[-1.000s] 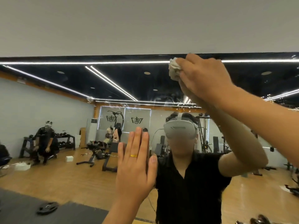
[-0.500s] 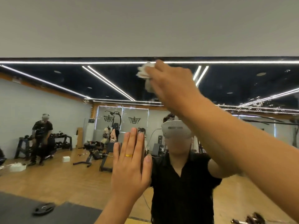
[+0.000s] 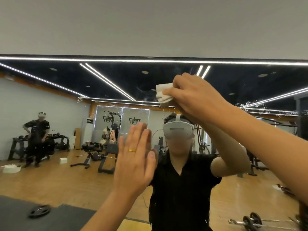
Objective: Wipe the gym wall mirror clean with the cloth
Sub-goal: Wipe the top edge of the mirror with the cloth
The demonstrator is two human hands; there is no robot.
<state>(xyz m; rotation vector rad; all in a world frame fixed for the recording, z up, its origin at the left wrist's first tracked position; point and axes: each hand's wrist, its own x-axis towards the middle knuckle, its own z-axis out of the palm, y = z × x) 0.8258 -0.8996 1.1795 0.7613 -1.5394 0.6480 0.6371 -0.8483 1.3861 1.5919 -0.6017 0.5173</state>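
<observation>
White, crumpled cloth is gripped in the curled fingers of the right hand, pressed on the wall mirror near its top edge. The left hand, fingers straight, lies flat on the glass lower down.

The crumpled white cloth shades to grey-brown on its lower fold, the thin finger ring is bright gold, the painted wall is plain pale grey, and the gym wall mirror reflects a black ceiling striped with white light lines, a honey-brown wooden floor and a black shirt.
</observation>
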